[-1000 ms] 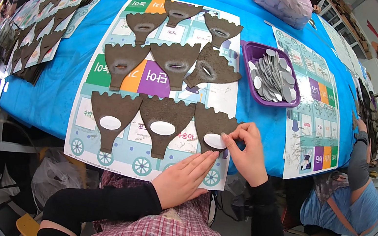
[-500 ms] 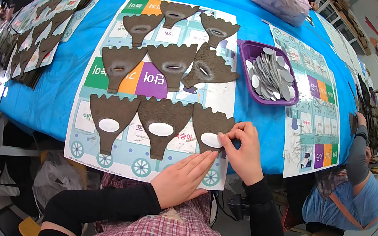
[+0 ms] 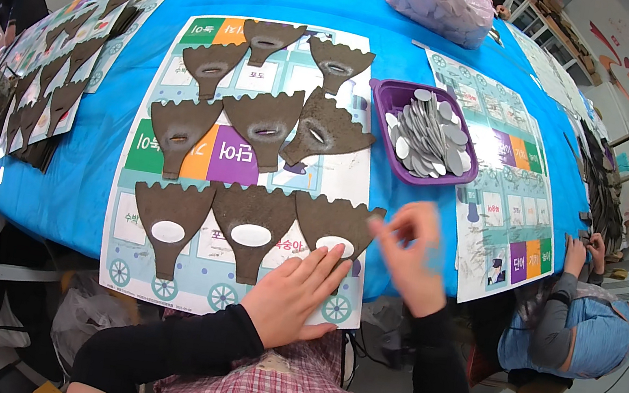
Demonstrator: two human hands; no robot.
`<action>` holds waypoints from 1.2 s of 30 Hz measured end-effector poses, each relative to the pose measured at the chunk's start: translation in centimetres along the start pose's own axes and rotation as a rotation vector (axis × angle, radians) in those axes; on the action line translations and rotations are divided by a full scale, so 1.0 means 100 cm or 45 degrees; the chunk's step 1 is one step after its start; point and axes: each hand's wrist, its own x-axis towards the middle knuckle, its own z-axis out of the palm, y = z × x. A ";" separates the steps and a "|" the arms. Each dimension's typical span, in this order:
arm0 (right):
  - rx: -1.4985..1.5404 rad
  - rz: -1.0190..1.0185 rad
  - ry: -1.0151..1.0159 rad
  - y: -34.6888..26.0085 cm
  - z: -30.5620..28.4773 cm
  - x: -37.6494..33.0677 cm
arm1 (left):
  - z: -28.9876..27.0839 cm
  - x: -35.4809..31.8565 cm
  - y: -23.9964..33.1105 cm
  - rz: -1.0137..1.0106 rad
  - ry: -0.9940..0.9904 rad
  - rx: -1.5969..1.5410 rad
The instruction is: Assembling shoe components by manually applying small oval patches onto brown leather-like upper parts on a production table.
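My left hand [image 3: 296, 288] lies flat with fingers stretched out on the stem of the front-right dark brown fan-shaped piece [image 3: 328, 213]. A white oval disc [image 3: 332, 244] sits on that piece, partly under the fingertips. Just to the right, my right hand [image 3: 409, 248] is raised off the piece, its fingers smeared by motion. Beside it are a middle brown piece [image 3: 255, 205] with a white oval [image 3: 251, 235] and a left brown piece [image 3: 165, 202] with another oval [image 3: 167, 232]. Behind, several brown pieces [image 3: 265, 116] show slits and no ovals.
The pieces lie on a printed sheet [image 3: 146, 248] over a blue table cover [image 3: 86, 185]. A purple basket [image 3: 416, 176] of white ovals stands at the right, beside another sheet [image 3: 492, 216]. A pink-tinted bag [image 3: 439, 6] is at the back. Another person [image 3: 579, 321] sits at the right.
My right hand has let go of the oval's edge and moved right, off the piece. My left hand has slid forward onto the piece, reaching the oval. The view has shifted slightly.
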 end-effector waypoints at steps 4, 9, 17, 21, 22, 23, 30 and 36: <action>-0.198 -0.041 0.235 -0.005 -0.037 0.063 | 0.001 0.008 0.002 0.012 -0.012 0.100; -0.877 -0.614 -0.005 0.041 -0.028 0.115 | -0.007 0.001 -0.007 0.012 0.172 -0.368; -1.229 -0.692 0.084 0.039 -0.026 0.122 | -0.069 -0.074 -0.065 -0.266 0.311 -0.412; -1.018 -0.100 0.080 0.006 -0.026 0.123 | -0.092 -0.102 -0.108 -0.453 0.312 -0.195; -0.950 -0.202 0.144 0.005 -0.025 0.126 | -0.095 -0.107 -0.114 -0.514 0.295 -0.136; -0.943 -0.211 0.140 0.007 -0.023 0.129 | -0.096 -0.109 -0.120 -0.524 0.298 -0.131; -1.207 -0.367 -0.043 0.040 -0.022 0.135 | -0.092 -0.126 -0.137 -0.575 0.307 -0.127; -1.483 -0.352 0.106 0.065 -0.036 0.135 | -0.084 -0.129 -0.146 -0.521 0.339 -0.221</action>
